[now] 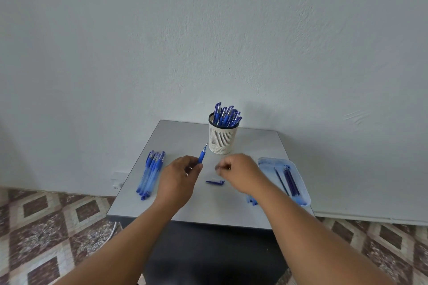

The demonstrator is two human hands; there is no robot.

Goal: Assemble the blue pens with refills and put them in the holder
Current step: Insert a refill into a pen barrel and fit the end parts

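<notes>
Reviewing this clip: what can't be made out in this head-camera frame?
- Right hand: fingers curled, anything pinched is too small and blurred.
- Pen in left hand: rear end hidden by the fingers.
- Blue items beside the tray: mostly behind the right forearm.
- Holder: pen count unreadable, they overlap.

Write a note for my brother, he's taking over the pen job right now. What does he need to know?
Left hand grips an uncapped blue pen, tip up.
Right hand is curled, seems to pinch something small; can't tell what.
A pen cap lies on the table between the hands.
Done: many capped pens stand in the white holder.
Left: cap this pen, put it in the holder, then do the pile of pens at the left with refills from the tray at the right.
</notes>
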